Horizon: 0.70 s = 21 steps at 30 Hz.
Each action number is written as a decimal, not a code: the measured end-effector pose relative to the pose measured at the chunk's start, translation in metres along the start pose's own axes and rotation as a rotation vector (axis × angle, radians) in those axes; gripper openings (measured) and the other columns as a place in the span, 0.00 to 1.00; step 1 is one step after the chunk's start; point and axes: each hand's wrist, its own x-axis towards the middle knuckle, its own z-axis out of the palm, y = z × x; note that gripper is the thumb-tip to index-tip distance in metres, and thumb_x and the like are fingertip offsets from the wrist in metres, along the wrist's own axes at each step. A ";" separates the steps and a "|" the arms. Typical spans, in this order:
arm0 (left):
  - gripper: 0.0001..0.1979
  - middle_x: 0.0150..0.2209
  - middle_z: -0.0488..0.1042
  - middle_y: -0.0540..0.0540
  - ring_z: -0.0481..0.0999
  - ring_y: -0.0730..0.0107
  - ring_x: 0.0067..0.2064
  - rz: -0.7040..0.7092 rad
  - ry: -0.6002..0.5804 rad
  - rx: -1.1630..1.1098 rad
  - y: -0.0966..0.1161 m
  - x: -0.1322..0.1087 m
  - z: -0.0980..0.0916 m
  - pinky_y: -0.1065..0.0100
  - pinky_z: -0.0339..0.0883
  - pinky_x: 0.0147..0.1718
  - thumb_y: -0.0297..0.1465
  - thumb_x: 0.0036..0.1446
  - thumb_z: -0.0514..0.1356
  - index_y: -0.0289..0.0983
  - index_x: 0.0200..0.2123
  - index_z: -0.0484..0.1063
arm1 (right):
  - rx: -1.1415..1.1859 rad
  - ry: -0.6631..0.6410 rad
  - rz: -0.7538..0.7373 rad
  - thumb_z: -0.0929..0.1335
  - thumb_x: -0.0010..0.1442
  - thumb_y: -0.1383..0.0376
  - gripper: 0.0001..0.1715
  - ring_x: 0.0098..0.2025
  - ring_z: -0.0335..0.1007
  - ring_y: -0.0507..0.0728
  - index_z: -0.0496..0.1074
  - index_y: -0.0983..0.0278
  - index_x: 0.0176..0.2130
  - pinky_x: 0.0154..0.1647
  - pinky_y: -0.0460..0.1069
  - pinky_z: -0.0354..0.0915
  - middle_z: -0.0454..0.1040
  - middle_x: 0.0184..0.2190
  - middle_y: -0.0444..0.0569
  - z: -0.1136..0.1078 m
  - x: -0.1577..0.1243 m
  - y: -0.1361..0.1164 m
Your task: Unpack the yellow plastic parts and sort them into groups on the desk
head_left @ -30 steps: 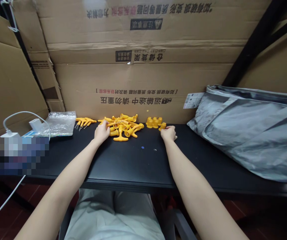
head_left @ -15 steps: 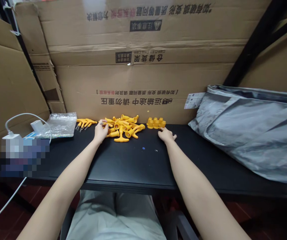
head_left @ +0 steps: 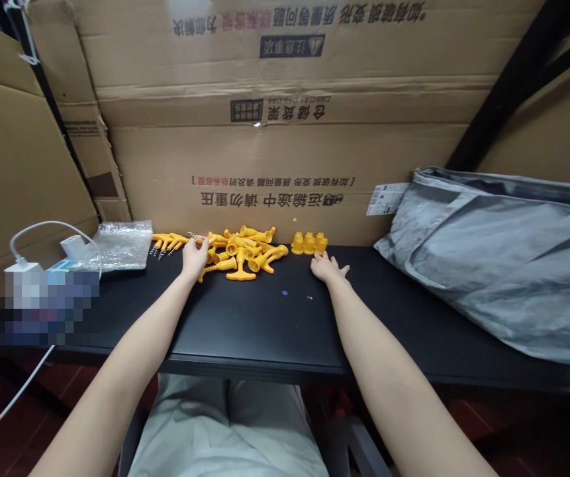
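My left hand (head_left: 196, 258) is closed on a yellow-handled corkscrew (head_left: 192, 236) at the left edge of a yellow pile; its metal spiral points left past my fingers. The pile (head_left: 239, 250) mixes T-shaped handles and hollow tapered sleeves. To its left lie several yellow corkscrews (head_left: 169, 240) in a row, spirals towards me. My right hand (head_left: 328, 268) rests on the table with fingers apart. Its fingertips are just in front of a group of short yellow caps (head_left: 309, 243) standing upright; whether they touch is unclear.
A black table (head_left: 259, 331) carries everything. Cardboard (head_left: 275, 152) stands along the back. At left are bubble wrap (head_left: 123, 245), a white charger (head_left: 24, 281) with cable and a blurred item. A grey bag (head_left: 488, 265) fills the right side. A small blue dot (head_left: 285, 293) lies mid-table.
My left hand has shifted slightly left with the corkscrew, whose spiral now sticks out further. A sleeve at the pile's left edge shows more. My right hand has drawn back slightly from the caps.
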 end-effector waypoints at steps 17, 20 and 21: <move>0.22 0.43 0.72 0.44 0.80 0.71 0.35 -0.355 0.058 -0.463 0.001 0.014 -0.005 0.70 0.74 0.31 0.25 0.59 0.43 0.40 0.56 0.62 | 0.012 0.039 -0.009 0.52 0.67 0.61 0.31 0.70 0.40 0.67 0.55 0.57 0.66 0.64 0.75 0.36 0.47 0.70 0.51 0.003 0.000 0.000; 0.21 0.48 0.70 0.41 0.80 0.71 0.35 -0.285 0.122 -0.354 -0.007 0.016 -0.005 0.69 0.75 0.32 0.25 0.59 0.45 0.39 0.55 0.63 | 0.015 0.052 -0.018 0.52 0.66 0.61 0.31 0.70 0.41 0.68 0.56 0.56 0.66 0.63 0.76 0.38 0.49 0.70 0.52 0.003 0.001 0.000; 0.21 0.49 0.70 0.40 0.79 0.70 0.36 -0.237 0.134 -0.291 -0.011 0.017 -0.006 0.68 0.75 0.33 0.24 0.59 0.46 0.38 0.54 0.63 | 0.015 0.048 -0.014 0.52 0.66 0.61 0.31 0.70 0.41 0.68 0.56 0.57 0.66 0.63 0.76 0.38 0.48 0.70 0.52 0.003 0.001 0.000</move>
